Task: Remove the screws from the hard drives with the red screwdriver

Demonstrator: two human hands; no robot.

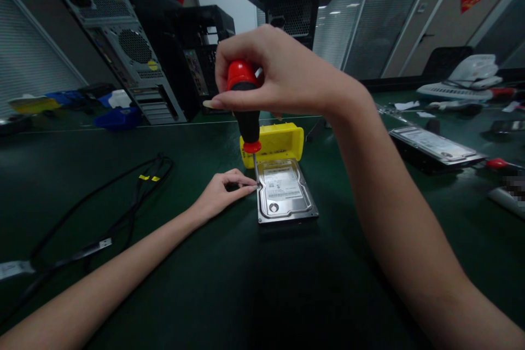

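Note:
A silver hard drive [283, 188] lies flat on the dark green table, its label facing up. My right hand [266, 71] is wrapped round the red and black handle of a screwdriver [248, 120], which stands nearly upright. The screwdriver's tip meets the drive's left edge. Low beside that edge, my left hand [225, 191] has its thumb and index finger pinched together at the tip; whatever is between them is too small to make out. Just behind the drive, a yellow plastic bin [283, 139] rests with several small dark bits inside.
Computer cases [118, 44] stand along the back. Black cables [135, 202] lie looped at the left, near blue bins [118, 117]. At the right are another hard drive [438, 142], a red-handled tool [498, 164] and a white device [471, 76].

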